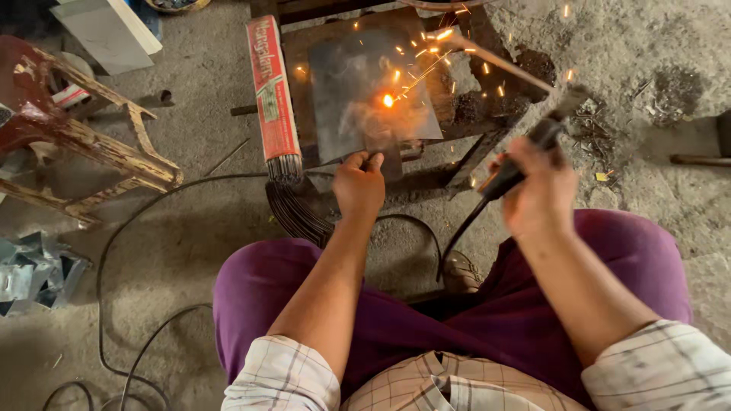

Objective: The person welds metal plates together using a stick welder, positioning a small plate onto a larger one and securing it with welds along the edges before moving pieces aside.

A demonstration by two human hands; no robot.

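Note:
I sit on the ground in purple trousers. My right hand (539,190) grips a black welding electrode holder (525,156); its rod (487,57) reaches up and left to a bright spark point (388,100) on a grey metal sheet (358,84). Sparks fly up and right from that point. My left hand (359,185) pinches the near edge of the sheet and a small metal piece at it. The sheet lies on a low dark metal stand (472,144).
A red packet of welding rods (272,99) leans left of the sheet, rods sticking out below. Black cables (137,228) loop over the concrete floor. A worn wooden stool (84,137) lies at left, metal scraps (34,270) lower left, rod stubs (598,129) right.

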